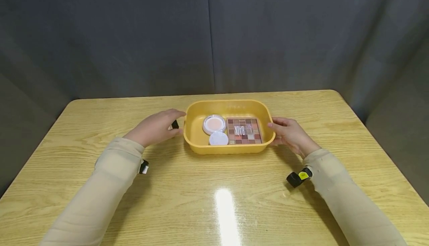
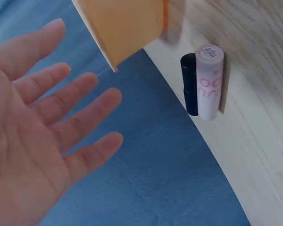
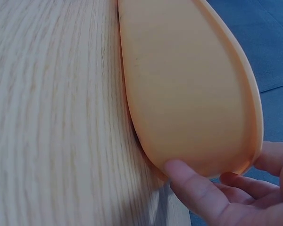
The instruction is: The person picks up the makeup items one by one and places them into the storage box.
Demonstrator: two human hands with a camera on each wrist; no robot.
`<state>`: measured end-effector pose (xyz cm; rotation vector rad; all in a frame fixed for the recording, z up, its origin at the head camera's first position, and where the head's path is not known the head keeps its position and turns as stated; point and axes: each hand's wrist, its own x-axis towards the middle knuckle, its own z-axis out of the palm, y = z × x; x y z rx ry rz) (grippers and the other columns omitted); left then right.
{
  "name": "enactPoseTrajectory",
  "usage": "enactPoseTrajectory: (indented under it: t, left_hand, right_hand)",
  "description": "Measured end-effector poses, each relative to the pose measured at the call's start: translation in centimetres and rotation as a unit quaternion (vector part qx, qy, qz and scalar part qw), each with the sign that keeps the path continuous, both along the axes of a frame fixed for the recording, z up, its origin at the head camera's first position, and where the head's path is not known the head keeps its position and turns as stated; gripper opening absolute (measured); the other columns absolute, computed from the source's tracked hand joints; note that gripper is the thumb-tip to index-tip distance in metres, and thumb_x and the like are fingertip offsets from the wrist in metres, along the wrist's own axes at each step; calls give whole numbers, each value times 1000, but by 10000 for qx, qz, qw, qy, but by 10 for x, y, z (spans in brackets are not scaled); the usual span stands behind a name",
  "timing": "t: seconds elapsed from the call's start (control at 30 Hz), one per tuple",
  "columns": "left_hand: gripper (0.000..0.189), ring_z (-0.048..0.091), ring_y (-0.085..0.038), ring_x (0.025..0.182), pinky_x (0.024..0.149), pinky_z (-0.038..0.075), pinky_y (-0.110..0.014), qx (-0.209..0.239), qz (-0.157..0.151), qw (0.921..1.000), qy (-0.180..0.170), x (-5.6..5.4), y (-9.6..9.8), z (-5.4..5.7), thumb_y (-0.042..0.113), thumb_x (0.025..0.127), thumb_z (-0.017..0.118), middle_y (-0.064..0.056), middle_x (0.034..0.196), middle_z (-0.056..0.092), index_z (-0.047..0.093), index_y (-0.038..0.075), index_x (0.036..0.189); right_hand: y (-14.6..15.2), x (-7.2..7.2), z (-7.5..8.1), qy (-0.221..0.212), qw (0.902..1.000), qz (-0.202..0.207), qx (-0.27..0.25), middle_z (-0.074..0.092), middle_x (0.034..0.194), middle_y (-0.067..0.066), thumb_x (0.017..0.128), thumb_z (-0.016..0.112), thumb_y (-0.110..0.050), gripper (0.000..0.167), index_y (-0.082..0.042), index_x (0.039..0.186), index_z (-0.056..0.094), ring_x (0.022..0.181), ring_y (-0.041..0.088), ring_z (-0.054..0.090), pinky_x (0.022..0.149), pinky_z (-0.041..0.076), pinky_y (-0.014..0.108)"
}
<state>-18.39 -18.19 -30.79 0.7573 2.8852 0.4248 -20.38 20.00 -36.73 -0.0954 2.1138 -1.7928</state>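
A yellow plastic basin (image 1: pixel 231 149) sits on the wooden table. Inside it lie a round compact (image 1: pixel 214 124) with a pinkish centre, a smaller white round case (image 1: pixel 218 139) and an eyeshadow palette (image 1: pixel 244 131). My right hand (image 1: pixel 291 135) holds the basin's right end, thumb at the rim and fingers against the outer wall (image 3: pixel 188 89). At the left end, my left hand (image 1: pixel 159 128) has its fingers spread, apart from the basin in the left wrist view. Near it are a pale pink tube (image 2: pixel 210 84) and a black tube (image 2: pixel 189 84).
The light wood tabletop (image 1: pixel 187 201) has a bright reflection in front of the basin. A dark grey curtain (image 1: pixel 134 37) hangs behind the table's back edge. Both wrists carry small black devices with straps.
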Motion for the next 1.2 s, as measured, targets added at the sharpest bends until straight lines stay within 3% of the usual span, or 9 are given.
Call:
enactPoseTrajectory:
  t: [0.3, 0.57, 0.83, 0.9, 1.0, 1.1, 1.2]
  left_hand:
    - [57, 44, -41, 129, 106, 35, -51, -62, 412, 9991, 14, 3, -4, -4, 18, 94, 66, -27, 141, 46, 43, -7, 140]
    - [61, 44, -44, 127, 105, 36, -53, -87, 845, 9962, -188, 3, -3, -12, 16, 94, 64, -32, 142, 41, 37, -11, 142]
    - [68, 54, -39, 109, 98, 42, -51, -39, 1084, 9933, -408, 1, -5, -20, 15, 93, 64, -35, 137, 41, 30, -18, 141]
    - [61, 54, -37, 103, 94, 43, -49, -28, 1163, 9920, -487, 0, -6, -22, 16, 93, 64, -36, 138, 40, 36, -18, 136]
    - [36, 52, -34, 95, 87, 44, -47, 26, 1249, 9906, -565, -1, -7, -25, 15, 93, 65, -34, 130, 47, 52, -12, 114]
    - [21, 51, -32, 91, 82, 45, -46, 59, 1347, 9891, -600, -2, -9, -28, 16, 93, 65, -28, 114, 54, 52, 0, 90]
    - [21, 51, -31, 85, 77, 45, -46, 54, 1488, 9869, -623, -4, -13, -31, 18, 93, 64, -19, 97, 53, 51, 4, 83]
  right_hand:
    - [0, 2, 1, 60, 10000, 35, -62, 34, 140, 36, 104, 43, -16, 55, 14, 146, 25, 98, 18, 61, 80, 56, 36]
    - [0, 1, 1, 13, 10000, 29, -29, 34, 141, 35, 104, 43, -16, 54, 13, 146, 24, 99, 18, 61, 81, 55, 37]
    - [1, 0, 0, -3, 10000, 18, -13, 34, 141, 35, 104, 43, -16, 54, 13, 147, 24, 99, 19, 61, 81, 55, 36]
    - [1, 0, 1, 2, 10000, 7, -5, 35, 141, 35, 104, 43, -16, 54, 12, 147, 25, 98, 19, 61, 81, 55, 36]
    - [1, 0, 1, 11, 10000, 0, -2, 35, 140, 35, 104, 43, -16, 53, 12, 146, 26, 98, 19, 61, 80, 56, 36]
    - [0, 1, 1, -3, 10000, -1, -17, 35, 140, 35, 104, 43, -16, 54, 13, 146, 25, 98, 19, 61, 80, 56, 36]
    - [0, 1, 1, -23, 10000, -3, -29, 34, 141, 35, 104, 43, -15, 54, 13, 146, 24, 100, 20, 60, 81, 55, 36]
